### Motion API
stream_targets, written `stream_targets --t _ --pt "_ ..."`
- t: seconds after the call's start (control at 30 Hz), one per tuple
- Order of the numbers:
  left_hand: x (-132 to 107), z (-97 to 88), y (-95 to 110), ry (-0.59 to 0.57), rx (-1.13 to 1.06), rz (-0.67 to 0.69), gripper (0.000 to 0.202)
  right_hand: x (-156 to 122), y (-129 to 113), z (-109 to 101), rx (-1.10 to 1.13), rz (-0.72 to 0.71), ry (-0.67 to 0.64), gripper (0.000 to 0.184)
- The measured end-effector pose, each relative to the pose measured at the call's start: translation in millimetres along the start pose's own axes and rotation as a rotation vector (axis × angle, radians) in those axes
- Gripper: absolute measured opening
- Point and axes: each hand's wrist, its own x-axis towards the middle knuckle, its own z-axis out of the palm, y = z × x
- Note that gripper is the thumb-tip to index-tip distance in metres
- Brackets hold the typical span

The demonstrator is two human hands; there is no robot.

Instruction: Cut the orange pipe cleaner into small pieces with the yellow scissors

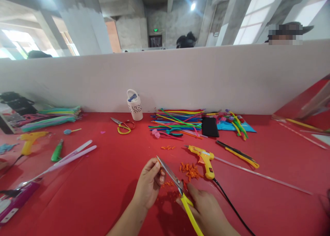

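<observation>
My left hand [151, 181] pinches a small orange piece, perhaps pipe cleaner, between thumb and forefinger; most of it is hidden by the fingers. My right hand [203, 205] grips a pair of scissors [190, 215] with yellow handles. The scissor blades point up and left, their tips right at the orange piece. Beyond my right hand lies a pile of short orange pieces [190, 170]. A few more orange bits [168, 148] form a small row farther back, and others are scattered below the blades.
A yellow glue gun [205, 158] with a clear glue stick and black cord lies to the right. Behind are a bundle of coloured pipe cleaners [175, 121], a black phone [210, 127], a white cup [135, 107] and other scissors [123, 126]. A white partition [165, 81] closes off the back.
</observation>
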Motion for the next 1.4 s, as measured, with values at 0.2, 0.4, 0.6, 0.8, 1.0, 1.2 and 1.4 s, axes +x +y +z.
stream_targets --t 0.2,0.4,0.6,0.8,1.0,1.2,1.4 --pt "0 -0.4 1 0.004 0.038 0.013 0.012 1 3 2 0.031 0.025 0.001 0.032" --pt "1 -2.2 5 0.009 0.114 0.039 0.011 5 3 -8 0.097 0.109 -0.041 0.03" --pt "3 -7.7 8 0.037 0.294 0.13 0.009 8 2 -22 0.281 0.154 -0.018 0.021" --pt "-3 -1.8 1 -0.088 0.559 0.136 0.007 16 -7 -19 0.815 0.213 0.029 0.011" --pt "-8 6.0 -1 -0.296 0.874 0.193 0.012 16 -12 -26 0.954 0.217 -0.005 0.023" --pt "-9 5.1 -6 -0.348 0.929 0.211 0.015 17 -11 -23 0.987 0.234 -0.016 0.017" --pt "-11 9.5 -8 -0.324 0.946 0.163 0.01 21 -9 -20 0.876 0.21 0.043 0.01"
